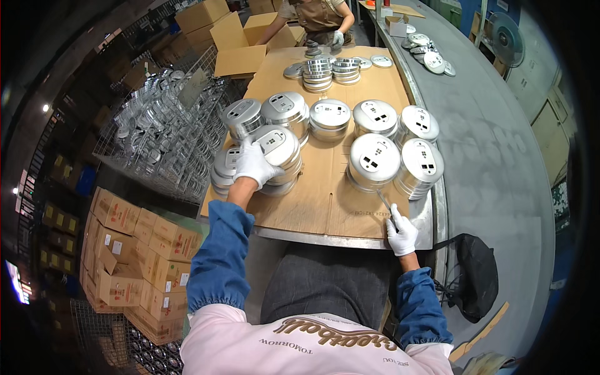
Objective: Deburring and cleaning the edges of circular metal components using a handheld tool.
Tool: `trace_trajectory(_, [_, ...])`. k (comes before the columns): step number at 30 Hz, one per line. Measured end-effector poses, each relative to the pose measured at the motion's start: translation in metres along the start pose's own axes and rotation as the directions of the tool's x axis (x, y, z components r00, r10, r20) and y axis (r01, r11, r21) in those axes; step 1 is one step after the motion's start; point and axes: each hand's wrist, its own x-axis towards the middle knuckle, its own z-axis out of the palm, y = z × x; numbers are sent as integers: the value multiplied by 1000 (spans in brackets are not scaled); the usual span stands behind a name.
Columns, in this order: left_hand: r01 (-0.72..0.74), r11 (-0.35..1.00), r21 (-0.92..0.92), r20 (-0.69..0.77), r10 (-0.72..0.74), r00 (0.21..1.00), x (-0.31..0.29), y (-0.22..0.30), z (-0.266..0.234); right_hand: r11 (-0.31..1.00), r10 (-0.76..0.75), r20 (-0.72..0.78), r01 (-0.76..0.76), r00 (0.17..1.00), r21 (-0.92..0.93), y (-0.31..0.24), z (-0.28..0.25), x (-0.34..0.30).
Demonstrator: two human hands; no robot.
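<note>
Both my hands wear white gloves. My left hand (255, 164), thumb and fingers spread, reaches over the near left stacks of round silver metal covers. It touches or hovers by the top cover (275, 142); which, I cannot tell. Beside it stands a lower stack (228, 161), partly hidden. My right hand (402, 232), at the table's near edge, is closed around a thin metal tool (384, 201), its exact kind unclear. The tool points up and left toward a stack of covers (375, 155). Several more stacks stand across the cardboard, their tops showing dark cutouts.
Cardboard (325, 200) covers the table. Left are a wire cage (169, 125) of metal parts and piled cartons (144, 250). A co-worker (319, 22) stands at the far end near smaller stacks (317, 74). On the right, a grey bench (494, 162) holds loose covers and a black bag (476, 275).
</note>
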Motion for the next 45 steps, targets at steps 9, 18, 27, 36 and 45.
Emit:
trace_trajectory(9, [63, 382, -922, 150, 203, 968, -64, 9, 14, 1000, 10, 5, -9, 1000, -13, -2, -1, -5])
trace_trajectory(18, [669, -202, -715, 610, 286, 739, -130, 19, 127, 991, 137, 71, -137, 988, -2, -6, -1, -1])
trace_trajectory(27, [401, 326, -856, 423, -3, 906, -123, -1, 147, 809, 416, 403, -534, 815, 245, -50, -15, -36])
trace_trajectory(36, [306, 415, -857, 268, -148, 952, -115, 23, 156, 981, 186, 582, -182, 791, -66, -101, -35, -25])
trace_trajectory(45, [74, 845, -530, 32, -67, 997, -124, 34, 128, 970, 203, 678, -51, 706, -237, -111, -49, -18])
